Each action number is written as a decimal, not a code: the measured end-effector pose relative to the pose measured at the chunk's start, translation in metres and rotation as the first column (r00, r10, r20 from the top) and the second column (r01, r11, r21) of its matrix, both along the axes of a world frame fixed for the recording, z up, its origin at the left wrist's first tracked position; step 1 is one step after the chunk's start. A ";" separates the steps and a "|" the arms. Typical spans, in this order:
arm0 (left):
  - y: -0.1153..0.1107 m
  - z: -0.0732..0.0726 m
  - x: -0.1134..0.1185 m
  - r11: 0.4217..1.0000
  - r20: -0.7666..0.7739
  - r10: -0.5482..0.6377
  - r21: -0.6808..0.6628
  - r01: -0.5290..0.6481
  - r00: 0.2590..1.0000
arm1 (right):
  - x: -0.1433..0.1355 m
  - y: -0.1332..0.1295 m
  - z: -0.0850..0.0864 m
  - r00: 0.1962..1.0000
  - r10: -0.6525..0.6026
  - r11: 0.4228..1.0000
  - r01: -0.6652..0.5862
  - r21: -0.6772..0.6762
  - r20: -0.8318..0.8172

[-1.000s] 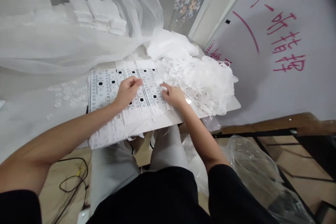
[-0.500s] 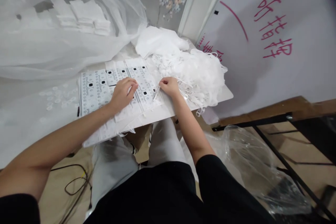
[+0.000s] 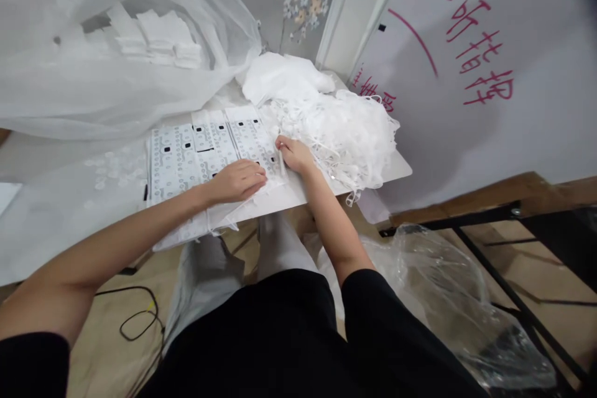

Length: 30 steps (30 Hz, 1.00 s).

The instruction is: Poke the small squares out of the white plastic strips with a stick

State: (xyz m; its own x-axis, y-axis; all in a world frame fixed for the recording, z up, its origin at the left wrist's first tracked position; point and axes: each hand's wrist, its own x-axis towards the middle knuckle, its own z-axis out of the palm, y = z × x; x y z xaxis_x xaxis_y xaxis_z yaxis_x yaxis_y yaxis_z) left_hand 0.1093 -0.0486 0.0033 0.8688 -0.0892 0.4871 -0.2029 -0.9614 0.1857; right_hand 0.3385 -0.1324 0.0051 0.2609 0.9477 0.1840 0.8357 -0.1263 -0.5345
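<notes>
My left hand [image 3: 240, 180] lies low over printed white sheets [image 3: 175, 165] with black squares and rows of small marks. Its fingers are closed together and bent downward near the sheets' front right part; what they hold, if anything, is hidden. My right hand [image 3: 295, 154] is closed in a pinch at the sheets' right edge. From its fingertips a thin white strip [image 3: 282, 169] hangs toward the table's front. Just right of this hand is a tangled heap of white straps [image 3: 357, 130].
Folded white material [image 3: 284, 78] lies behind the heap on the white table [image 3: 298, 189]. A clear plastic sheet [image 3: 125, 99] drapes over white stacks [image 3: 158, 37] at left. A whiteboard with red writing [image 3: 466, 99] stands right, above a black metal frame [image 3: 494, 273].
My left hand has moved right and nearer the table's front edge, its fingers drawn together. My right hand has shifted slightly left, still pinching the strip, which now hangs more upright.
</notes>
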 end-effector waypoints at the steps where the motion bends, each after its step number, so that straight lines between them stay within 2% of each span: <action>1: -0.007 0.000 0.002 0.998 -0.037 -0.055 0.007 0.056 0.998 | 0.001 0.001 0.000 0.999 0.012 1.000 -0.011 0.025 -0.048; 3: -0.022 -0.002 0.010 0.999 -0.113 -0.049 -0.003 0.049 0.992 | 0.002 0.002 -0.001 0.991 0.033 0.997 -0.023 0.073 -0.128; 7: -0.054 -0.003 0.016 0.973 -0.283 0.224 0.005 -0.233 0.932 | 0.005 0.005 -0.006 0.987 -0.015 0.994 0.032 0.103 -0.159; 8: -0.063 -0.001 0.014 0.966 -0.329 0.245 -0.001 -0.259 0.912 | 0.005 0.006 -0.007 0.988 -0.024 0.994 0.039 0.097 -0.154; 9: -0.072 0.003 0.010 0.973 -0.381 0.204 -0.024 -0.230 0.902 | 0.006 0.006 -0.009 0.988 -0.024 0.995 0.039 0.091 -0.152; 10: -0.080 0.007 0.006 0.986 -0.433 0.107 -0.066 -0.150 0.895 | 0.006 0.006 -0.010 0.988 -0.018 0.996 0.032 0.087 -0.152; 11: -0.086 0.012 0.001 0.991 -0.477 -0.039 -0.131 -0.027 0.878 | 0.005 0.006 -0.010 0.988 -0.009 0.996 0.023 0.086 -0.156; 12: -0.090 0.017 -0.002 0.972 -0.506 -0.200 -0.208 0.107 0.839 | 0.005 0.005 -0.011 0.987 0.001 0.996 0.014 0.088 -0.161; 13: -0.091 0.022 -0.003 0.949 -0.504 -0.285 -0.267 0.166 0.815 | 0.004 0.004 -0.010 0.986 0.009 0.996 0.006 0.090 -0.168; 14: -0.091 0.025 -0.003 0.944 -0.485 -0.282 -0.297 0.147 0.828 | 0.003 0.003 -0.010 0.985 0.015 0.996 0.001 0.092 -0.174; 16: -0.086 0.030 0.000 0.957 -0.441 -0.098 -0.286 -0.036 0.892 | 0.001 0.002 -0.008 0.983 0.024 0.995 -0.005 0.100 -0.184; 17: -0.084 0.031 0.002 0.956 -0.435 -0.020 -0.273 -0.110 0.900 | 0.001 0.002 -0.008 0.982 0.029 0.994 -0.008 0.108 -0.187; 18: -0.085 0.032 0.003 0.956 -0.447 -0.008 -0.266 -0.124 0.894 | 0.001 0.003 -0.007 0.981 0.035 0.993 -0.012 0.122 -0.189; 19: -0.090 0.033 0.002 0.958 -0.474 -0.080 -0.278 -0.063 0.877 | 0.001 0.004 -0.008 0.980 0.042 0.990 -0.016 0.138 -0.193; 20: -0.099 0.034 0.000 0.949 -0.494 -0.202 -0.311 0.046 0.846 | 0.002 0.005 -0.008 0.978 0.051 0.988 -0.021 0.152 -0.201; 22: -0.127 0.031 -0.007 0.876 -0.455 -0.435 -0.413 0.249 0.777 | 0.004 0.007 -0.010 0.974 0.057 0.987 -0.022 0.160 -0.220; 24: -0.159 0.016 -0.014 0.779 -0.389 -0.572 -0.533 0.329 0.722 | 0.005 0.009 -0.012 0.973 0.037 0.991 -0.007 0.132 -0.228; 26: -0.182 -0.015 -0.018 0.702 -0.367 -0.653 -0.622 0.347 0.662 | 0.006 0.009 -0.013 0.976 0.011 0.995 0.011 0.098 -0.215; 27: -0.187 -0.035 -0.018 0.661 -0.350 -0.708 -0.635 0.400 0.614 | 0.005 0.008 -0.013 0.978 0.002 0.996 0.016 0.088 -0.207; 28: -0.187 -0.057 -0.017 0.666 -0.349 -0.704 -0.627 0.403 0.619 | 0.005 0.008 -0.012 0.980 -0.002 0.996 0.019 0.082 -0.200; 29: -0.183 -0.079 -0.015 0.750 -0.376 -0.567 -0.603 0.271 0.733 | 0.005 0.007 -0.012 0.981 -0.004 0.997 0.020 0.078 -0.194; 30: -0.176 -0.099 -0.013 0.830 -0.410 -0.286 -0.557 0.011 0.866 | 0.004 0.006 -0.011 0.982 -0.003 0.997 0.018 0.074 -0.191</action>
State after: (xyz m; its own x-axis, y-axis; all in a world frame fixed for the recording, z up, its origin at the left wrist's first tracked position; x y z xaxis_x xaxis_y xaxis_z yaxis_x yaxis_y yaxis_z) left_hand 0.0958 -0.2249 -0.0958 0.9949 -0.0895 0.0457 -0.0932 -0.6516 0.7528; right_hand 0.3426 -0.1264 -0.0057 0.3079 0.9300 0.2007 0.7166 -0.0880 -0.6919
